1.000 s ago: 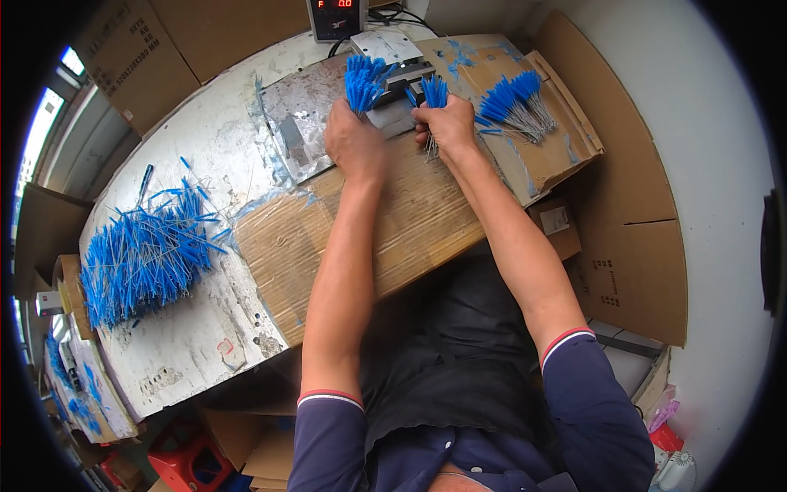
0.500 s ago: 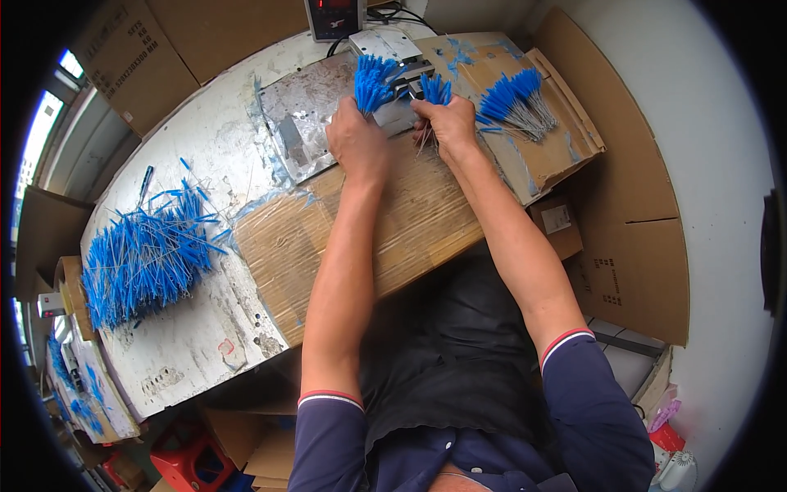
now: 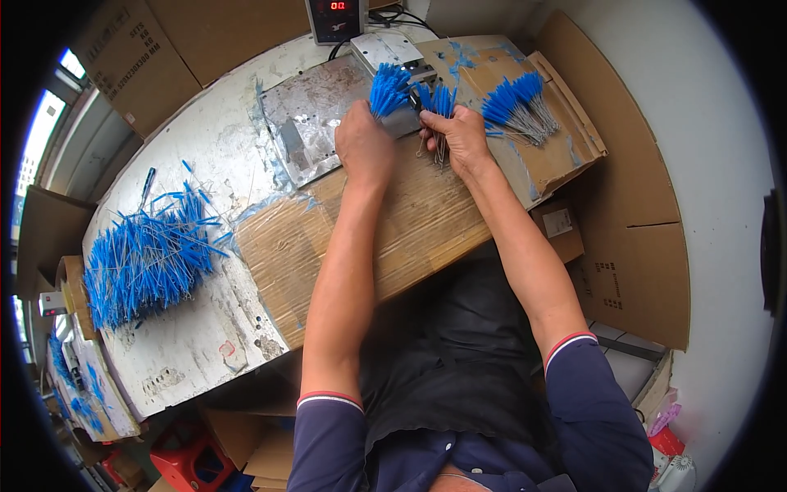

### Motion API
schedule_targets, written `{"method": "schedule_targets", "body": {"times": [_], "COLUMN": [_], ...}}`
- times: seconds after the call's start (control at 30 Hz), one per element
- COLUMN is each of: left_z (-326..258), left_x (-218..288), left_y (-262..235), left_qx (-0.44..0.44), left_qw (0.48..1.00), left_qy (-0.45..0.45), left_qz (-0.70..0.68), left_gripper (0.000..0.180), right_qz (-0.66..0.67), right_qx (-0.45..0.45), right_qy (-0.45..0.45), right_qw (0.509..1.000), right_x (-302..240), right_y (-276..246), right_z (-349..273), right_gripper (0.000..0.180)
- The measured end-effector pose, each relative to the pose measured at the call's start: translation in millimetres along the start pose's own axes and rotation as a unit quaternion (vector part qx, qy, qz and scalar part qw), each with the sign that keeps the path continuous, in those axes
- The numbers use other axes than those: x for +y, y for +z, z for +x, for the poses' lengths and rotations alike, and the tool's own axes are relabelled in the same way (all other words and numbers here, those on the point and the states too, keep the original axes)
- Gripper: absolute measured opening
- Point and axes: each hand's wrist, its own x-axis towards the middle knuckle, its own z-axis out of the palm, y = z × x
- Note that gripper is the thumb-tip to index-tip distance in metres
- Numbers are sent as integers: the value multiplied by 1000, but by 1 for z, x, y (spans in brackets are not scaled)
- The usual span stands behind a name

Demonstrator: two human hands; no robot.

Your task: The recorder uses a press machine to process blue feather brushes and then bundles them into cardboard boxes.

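My left hand (image 3: pixel 362 143) is closed round a thick bunch of thin wire brushes (image 3: pixel 389 88), blue bristle ends pointing up and away. Beside it, my right hand (image 3: pixel 464 138) grips a smaller bunch of the same brushes (image 3: pixel 443 100), their looped wire ends hanging below the fingers. Both bunches are close to a small metal fixture (image 3: pixel 420 72) at the far side of the metal plate (image 3: pixel 303 115); whether the brushes touch it, I cannot tell. Further right, another fan of brushes (image 3: pixel 515 105) lies on a cardboard sheet (image 3: pixel 484 61). A large loose heap of brushes (image 3: pixel 147 262) covers the table's left part.
A counter box with a red lit display (image 3: pixel 336 20) stands at the back, cables beside it. Taped cardboard (image 3: pixel 369 230) covers the table's near edge. Cardboard walls (image 3: pixel 623 164) rise at the right. A dark pen-like stick (image 3: pixel 147 184) lies behind the heap. A red stool (image 3: pixel 193 459) stands below left.
Both hands have shifted slightly right with their bunches. The right hand's brushes have spread apart, with more wire ends showing below it. The counter's display reads differently.
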Motion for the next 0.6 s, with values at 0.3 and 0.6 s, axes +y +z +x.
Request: {"method": "schedule_targets", "body": {"times": [0.3,0.6], "left_z": [-2,-2], "left_x": [-2,0], "left_y": [0,-4], "left_qx": [12,1], "left_qw": [999,1000], "left_qy": [39,-5], "left_qz": [14,28], "left_gripper": [19,18], "right_qz": [-50,-101], "right_qx": [-33,-14], "right_qy": [-15,-13], "right_qw": [998,995], "right_x": [-6,-13], "right_y": [2,-3], "right_z": [-14,-22], "right_gripper": [10,16]}}
